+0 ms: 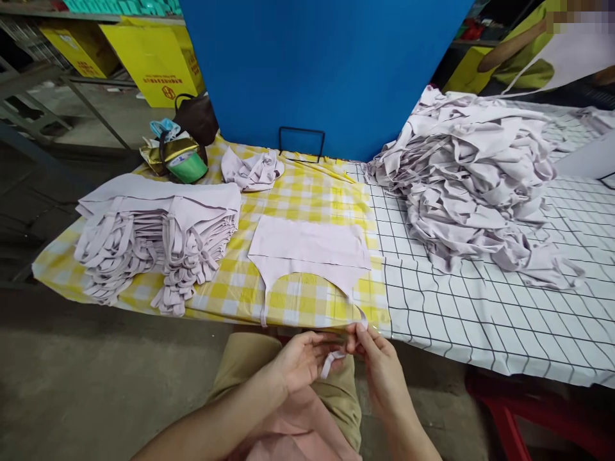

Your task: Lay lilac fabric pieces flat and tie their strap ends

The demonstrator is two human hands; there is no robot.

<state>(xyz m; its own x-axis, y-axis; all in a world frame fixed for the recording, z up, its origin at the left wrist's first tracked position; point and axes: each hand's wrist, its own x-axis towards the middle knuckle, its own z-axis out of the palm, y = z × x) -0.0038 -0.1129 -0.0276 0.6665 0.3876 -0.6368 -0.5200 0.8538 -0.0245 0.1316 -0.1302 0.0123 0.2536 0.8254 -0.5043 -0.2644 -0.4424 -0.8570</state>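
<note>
A pale lilac fabric top (310,243) lies flat on the yellow checked cloth (307,307), its two straps toward the table's front edge. My right hand (382,368) pinches the right strap (361,316) just off that edge. Beside it, my left hand (305,360) is palm up with fingers spread and slightly curled, and the loose strap end (330,363) hangs at its fingers. Whether the left fingers grip the strap is not clear. To the left sits a neat stack of similar tops (158,224), straps hanging in loops.
A large heap of lilac garments (475,179) covers the right side of the table. A crumpled piece (252,169), a green roll (187,166) and a blue partition (312,77) stand behind. Red stool (533,410) at lower right; another person (519,51) beyond the heap.
</note>
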